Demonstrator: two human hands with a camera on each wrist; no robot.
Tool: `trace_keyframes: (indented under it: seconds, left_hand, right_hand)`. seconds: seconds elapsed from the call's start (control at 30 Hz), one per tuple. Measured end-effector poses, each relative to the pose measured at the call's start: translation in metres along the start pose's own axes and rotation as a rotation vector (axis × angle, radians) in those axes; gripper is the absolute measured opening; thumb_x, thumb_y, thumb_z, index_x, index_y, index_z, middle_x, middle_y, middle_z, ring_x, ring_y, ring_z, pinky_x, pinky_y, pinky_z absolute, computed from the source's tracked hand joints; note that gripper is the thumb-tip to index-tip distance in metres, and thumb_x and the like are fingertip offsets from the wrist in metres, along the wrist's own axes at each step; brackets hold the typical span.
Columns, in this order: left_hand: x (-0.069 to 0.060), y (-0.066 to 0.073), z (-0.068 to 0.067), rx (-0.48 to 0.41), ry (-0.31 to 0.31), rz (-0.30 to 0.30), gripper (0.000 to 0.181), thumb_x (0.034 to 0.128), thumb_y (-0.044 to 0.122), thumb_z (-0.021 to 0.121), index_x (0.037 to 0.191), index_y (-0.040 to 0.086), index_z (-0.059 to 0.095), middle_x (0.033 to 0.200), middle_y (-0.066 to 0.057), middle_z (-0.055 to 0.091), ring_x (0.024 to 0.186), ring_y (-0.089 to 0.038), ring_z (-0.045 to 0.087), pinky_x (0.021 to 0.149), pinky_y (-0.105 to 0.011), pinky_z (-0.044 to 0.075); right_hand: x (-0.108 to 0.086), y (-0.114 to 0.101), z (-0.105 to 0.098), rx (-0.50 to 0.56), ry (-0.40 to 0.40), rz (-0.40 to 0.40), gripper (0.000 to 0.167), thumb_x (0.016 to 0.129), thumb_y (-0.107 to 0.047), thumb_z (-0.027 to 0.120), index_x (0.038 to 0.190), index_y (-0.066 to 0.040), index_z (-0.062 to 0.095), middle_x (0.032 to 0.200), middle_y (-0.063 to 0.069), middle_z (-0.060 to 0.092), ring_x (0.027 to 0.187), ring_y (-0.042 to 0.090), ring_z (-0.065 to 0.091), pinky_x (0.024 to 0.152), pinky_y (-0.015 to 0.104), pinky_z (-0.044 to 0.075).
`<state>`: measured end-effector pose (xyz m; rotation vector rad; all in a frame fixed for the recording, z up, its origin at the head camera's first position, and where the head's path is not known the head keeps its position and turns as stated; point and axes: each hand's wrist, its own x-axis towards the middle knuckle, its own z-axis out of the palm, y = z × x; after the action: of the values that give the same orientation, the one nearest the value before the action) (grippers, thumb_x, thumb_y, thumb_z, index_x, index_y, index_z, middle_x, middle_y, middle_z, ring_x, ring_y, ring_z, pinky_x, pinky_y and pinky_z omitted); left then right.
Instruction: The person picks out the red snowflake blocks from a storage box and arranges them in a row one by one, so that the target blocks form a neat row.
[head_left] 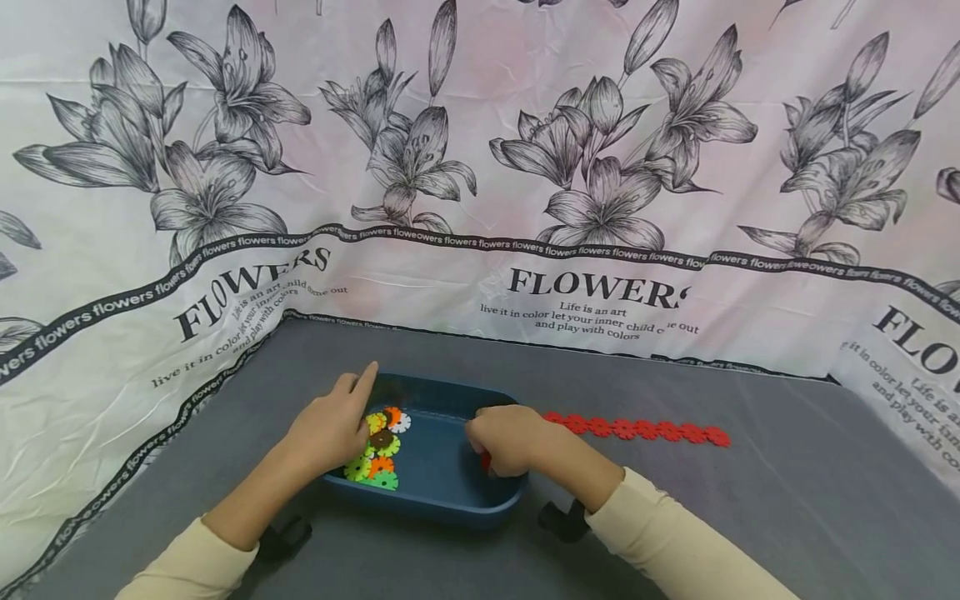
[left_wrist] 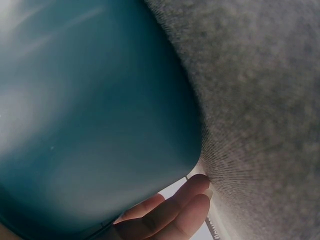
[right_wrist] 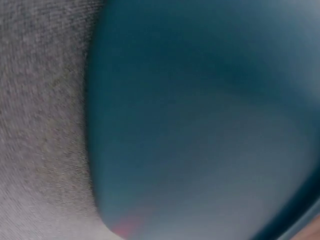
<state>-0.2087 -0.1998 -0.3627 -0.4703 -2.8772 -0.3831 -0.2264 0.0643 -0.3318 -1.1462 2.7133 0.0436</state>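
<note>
A dark blue plastic tub sits in front of me, with several snowflake discs in green, yellow, orange, brown and white at its left end. My left hand grips the tub's left rim, index finger pointing away; in the left wrist view its fingertips lie against the outer wall. Inside the right end, my right hand has its fingers curled at a red snowflake disc, mostly hidden beneath them. The right wrist view shows mainly the tub's outer wall.
A row of linked red snowflake discs lies on the grey cloth to the right of the tub. Behind the table hangs a white curtain printed with flowers; it also runs along the left side.
</note>
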Motion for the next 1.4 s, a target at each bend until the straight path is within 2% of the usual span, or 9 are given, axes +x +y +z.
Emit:
trace_keyframes:
  seconds: [0.13,0.3,0.5,0.73,0.97,1.2,1.4]
  left_hand:
    - [0.000,0.000,0.000,-0.001,-0.002,0.000,0.072,0.0896,0.002,0.062,0.154,-0.004,0.030,0.132,-0.031,0.049,0.046,-0.016,0.037,0.045,-0.030,0.032]
    - [0.000,0.000,0.001,0.000,-0.009,-0.013,0.073,0.0894,0.002,0.062,0.154,-0.004,0.029,0.132,-0.030,0.049,0.046,-0.016,0.037,0.045,-0.030,0.033]
    - [0.000,0.000,0.001,-0.003,-0.017,-0.030,0.073,0.0902,0.003,0.061,0.155,-0.003,0.029,0.134,-0.030,0.048,0.045,-0.016,0.037,0.044,-0.030,0.032]
    - [0.000,0.000,0.001,0.006,-0.002,-0.015,0.072,0.0898,0.002,0.062,0.154,-0.003,0.030,0.133,-0.030,0.049,0.045,-0.016,0.037,0.044,-0.031,0.033]
    - [-0.001,0.000,0.001,0.006,-0.008,-0.020,0.073,0.0895,0.002,0.063,0.155,-0.003,0.030,0.133,-0.030,0.049,0.045,-0.016,0.038,0.044,-0.031,0.033]
    - [0.001,0.000,0.001,0.005,-0.007,-0.026,0.074,0.0897,0.003,0.063,0.155,-0.003,0.029,0.133,-0.029,0.049,0.046,-0.016,0.038,0.045,-0.031,0.034]
    - [0.000,0.001,0.000,0.001,-0.009,-0.023,0.073,0.0898,0.002,0.062,0.155,-0.003,0.029,0.133,-0.030,0.049,0.047,-0.016,0.038,0.046,-0.031,0.034]
  right_hand:
    - [-0.002,0.004,0.005,0.073,0.077,-0.057,0.023,0.081,-0.010,0.083,0.083,-0.015,0.060,0.075,-0.006,0.052,0.067,0.011,0.047,0.059,0.026,0.044]
    - [-0.003,0.013,0.012,0.276,0.207,-0.167,0.011,0.087,-0.003,0.075,0.085,-0.011,0.068,0.072,-0.008,0.056,0.065,0.008,0.051,0.060,0.023,0.046]
    - [-0.007,0.018,0.015,0.449,0.297,-0.209,0.007,0.088,-0.005,0.075,0.093,-0.009,0.071,0.076,-0.009,0.065,0.066,0.003,0.056,0.062,0.023,0.049]
    - [-0.015,0.022,0.013,0.563,0.382,-0.152,0.010,0.088,-0.007,0.076,0.097,-0.012,0.074,0.081,-0.008,0.070,0.069,0.006,0.060,0.063,0.025,0.052]
    - [-0.023,0.030,0.011,0.651,0.424,-0.147,0.020,0.089,0.002,0.071,0.107,-0.006,0.074,0.094,0.001,0.073,0.081,0.016,0.069,0.072,0.026,0.055]
    - [-0.033,0.036,0.007,0.740,0.462,-0.068,0.021,0.089,0.000,0.073,0.108,-0.007,0.074,0.092,-0.001,0.071,0.079,0.019,0.068,0.071,0.028,0.056]
    - [-0.044,0.045,0.004,0.788,0.493,-0.061,0.018,0.090,0.000,0.071,0.107,-0.007,0.074,0.092,0.003,0.072,0.082,0.026,0.070,0.073,0.030,0.056]
